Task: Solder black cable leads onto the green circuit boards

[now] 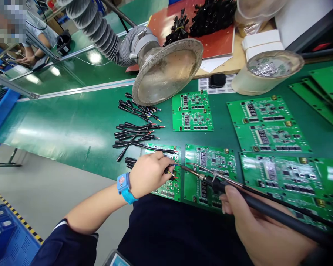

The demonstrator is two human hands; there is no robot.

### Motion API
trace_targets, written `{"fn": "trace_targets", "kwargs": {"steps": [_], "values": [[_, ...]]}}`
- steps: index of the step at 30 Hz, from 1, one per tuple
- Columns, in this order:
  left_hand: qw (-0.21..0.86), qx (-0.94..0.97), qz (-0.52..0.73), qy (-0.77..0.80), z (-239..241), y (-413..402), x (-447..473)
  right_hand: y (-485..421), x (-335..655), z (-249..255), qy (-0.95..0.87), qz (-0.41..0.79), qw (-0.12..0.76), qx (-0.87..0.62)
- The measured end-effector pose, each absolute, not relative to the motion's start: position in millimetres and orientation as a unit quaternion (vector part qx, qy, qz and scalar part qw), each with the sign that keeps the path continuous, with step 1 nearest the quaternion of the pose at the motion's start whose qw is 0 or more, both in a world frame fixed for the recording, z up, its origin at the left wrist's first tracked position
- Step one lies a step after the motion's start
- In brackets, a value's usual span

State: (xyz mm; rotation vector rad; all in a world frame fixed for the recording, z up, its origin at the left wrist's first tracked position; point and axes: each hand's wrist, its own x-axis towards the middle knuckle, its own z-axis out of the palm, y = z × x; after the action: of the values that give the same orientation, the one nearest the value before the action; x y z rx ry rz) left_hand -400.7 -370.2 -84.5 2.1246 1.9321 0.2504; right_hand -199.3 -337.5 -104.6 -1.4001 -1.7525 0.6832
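Observation:
My left hand (150, 173), with a blue wrist strap (124, 187), pinches a black cable (169, 170) with coloured wire ends against a green circuit board (169, 184) at the table's near edge. My right hand (255, 229) grips a black soldering iron (266, 208). Its tip (183, 168) points left and meets the wire ends on the board. Beside that board on the right lies a second green circuit board (211, 166).
Several loose black cables (135, 129) lie left of the boards. A grey fume-extraction hood (166, 70) on a ribbed hose hangs over the green table (58, 129). More circuit boards (266, 125) lie to the right, beside a solder-waste cup (266, 72). Another person sits at the far left.

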Motion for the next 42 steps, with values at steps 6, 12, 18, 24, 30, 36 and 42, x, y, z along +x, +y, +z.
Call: {"fn": "trace_targets", "kwargs": {"steps": [6, 12, 18, 24, 30, 36, 42], "values": [[0.121, 0.722, 0.077, 0.676, -86, -370, -397, -344, -199, -111, -0.622, 0.309, 0.408, -0.592], [0.116, 0.724, 0.067, 0.676, -86, -370, -396, -345, -194, -118, -0.548, 0.355, 0.416, -0.633], [0.118, 0.731, 0.05, 0.67, -81, -370, -396, -337, -201, -108, -0.603, 0.319, 0.394, -0.616], [0.12, 0.741, 0.031, 0.66, -76, -370, -397, -337, -204, -103, -0.648, 0.282, 0.388, -0.592], [0.098, 0.769, -0.025, 0.631, -72, -369, -396, -335, -206, -102, -0.676, 0.265, 0.38, -0.573], [0.068, 0.798, -0.074, 0.594, -72, -367, -395, -334, -206, -100, -0.666, 0.27, 0.392, -0.575], [0.057, 0.805, -0.088, 0.584, -72, -367, -394, -336, -204, -104, -0.633, 0.301, 0.407, -0.586]]}}
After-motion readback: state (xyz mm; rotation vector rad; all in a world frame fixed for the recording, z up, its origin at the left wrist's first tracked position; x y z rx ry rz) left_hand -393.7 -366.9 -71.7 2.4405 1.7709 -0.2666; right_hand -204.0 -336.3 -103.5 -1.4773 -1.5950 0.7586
